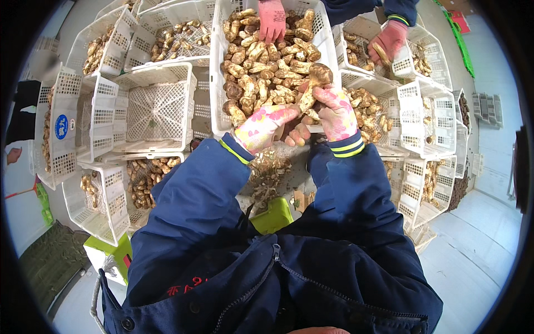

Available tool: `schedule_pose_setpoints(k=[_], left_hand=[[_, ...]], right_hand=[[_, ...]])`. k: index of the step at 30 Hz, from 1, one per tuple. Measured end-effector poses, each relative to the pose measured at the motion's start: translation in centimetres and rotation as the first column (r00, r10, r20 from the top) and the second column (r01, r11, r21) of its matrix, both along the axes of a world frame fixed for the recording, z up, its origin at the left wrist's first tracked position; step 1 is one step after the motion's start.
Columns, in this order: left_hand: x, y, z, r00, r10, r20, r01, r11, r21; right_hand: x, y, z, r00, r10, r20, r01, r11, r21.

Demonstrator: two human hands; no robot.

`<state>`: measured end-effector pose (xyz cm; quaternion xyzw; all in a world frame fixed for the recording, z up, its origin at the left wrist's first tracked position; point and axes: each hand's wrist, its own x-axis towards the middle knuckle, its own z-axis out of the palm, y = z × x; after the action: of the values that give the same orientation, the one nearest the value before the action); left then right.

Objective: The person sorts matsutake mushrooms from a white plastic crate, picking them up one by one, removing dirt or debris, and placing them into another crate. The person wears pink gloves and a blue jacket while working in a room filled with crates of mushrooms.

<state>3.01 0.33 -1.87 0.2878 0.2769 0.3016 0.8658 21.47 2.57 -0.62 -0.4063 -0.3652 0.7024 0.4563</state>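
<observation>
My left hand [261, 125] and my right hand [335, 111] wear pink flowered gloves with the fingertips bare. Together they hold one brown-capped mushroom [312, 83] by its pale stem, just over the near rim of a white plastic crate [218, 67] heaped with several such mushrooms. My blue jacket sleeves come up from below. Across the crate, another person's pink-gloved hand [271, 21] rests on the mushroom pile, and that person's other hand [388, 40] reaches into a crate at the right.
White lattice crates stand all round: an empty one [158, 108] to the left, mushroom-filled ones at the upper left [175, 39], lower left [144, 178] and right [370, 111]. Mushroom trimmings [267, 175] lie below my hands. A green stool [273, 214] sits under me.
</observation>
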Motion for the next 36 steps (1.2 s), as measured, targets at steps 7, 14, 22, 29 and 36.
schedule_pose_setpoints(k=[7,14,22,29,36], left_hand=[[-0.2,-0.1,-0.4,0.992,0.117,0.038,-0.117,0.993,-0.008],[0.6,0.0,0.3,0.939,0.119,-0.322,-0.124,0.992,0.005],[1.8,-0.3,-3.3,0.919,-0.036,-0.392,0.236,0.847,0.476],[2.4,0.3,-2.8,0.85,-0.027,-0.526,0.337,0.796,0.503],[2.8,0.1,-4.1,0.837,-0.037,-0.545,0.318,0.845,0.43]], right_hand=[[-1.0,-0.4,-1.2,0.93,0.079,-0.359,-0.135,0.982,-0.135],[-0.7,-0.6,0.1,0.953,-0.129,0.276,0.096,0.987,0.13],[1.4,-0.4,1.1,0.384,-0.349,0.855,-0.043,0.918,0.394],[5.4,0.3,-0.5,0.787,-0.165,0.594,-0.053,0.942,0.331],[15.2,5.4,-5.1,0.956,-0.194,0.221,0.251,0.929,-0.271]])
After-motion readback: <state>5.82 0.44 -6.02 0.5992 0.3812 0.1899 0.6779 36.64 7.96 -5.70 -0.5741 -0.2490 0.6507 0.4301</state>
